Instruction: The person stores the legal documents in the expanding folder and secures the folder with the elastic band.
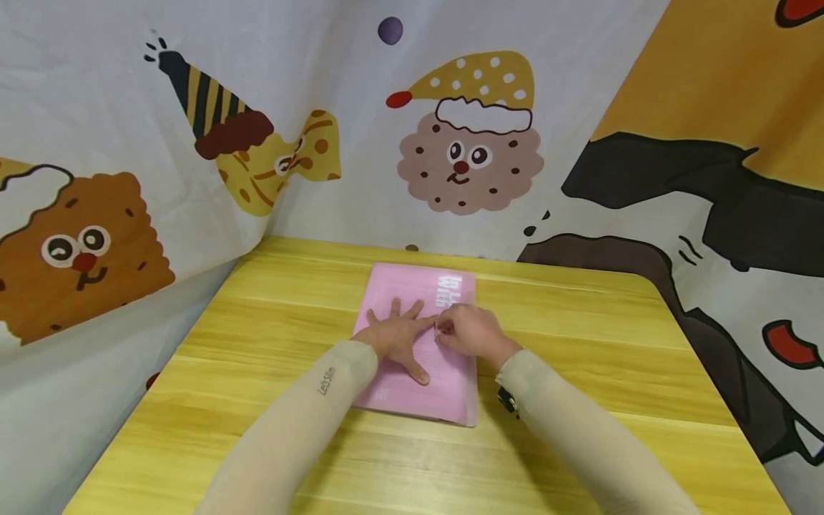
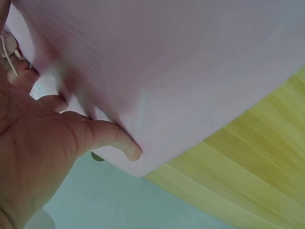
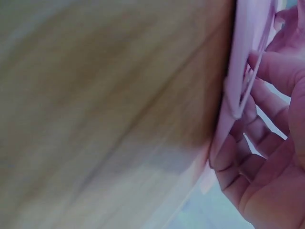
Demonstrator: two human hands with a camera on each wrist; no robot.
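Note:
A pink document folder (image 1: 444, 390) with white lettering lies on the table, its long side running away from me. My left hand (image 1: 394, 337) rests on it with the fingers spread and the palm down. Beside those fingertips, my right hand (image 1: 473, 330) pinches a thin pale strand (image 3: 250, 86) at the folder's right part between thumb and forefinger. Seen from the right wrist, the other fingers (image 3: 238, 167) curl at the folder's edge. Whether the strand is a cord or the edge of a flap is hard to tell. In the left wrist view the thumb (image 2: 114, 138) touches the pink cover.
The yellow wood-grain table (image 1: 579, 343) extends on both sides of the folder. Behind it hangs a white cloth (image 1: 360, 207) printed with cartoon biscuits. A small dark device (image 1: 507, 400) sits at my right wrist, just above the tabletop.

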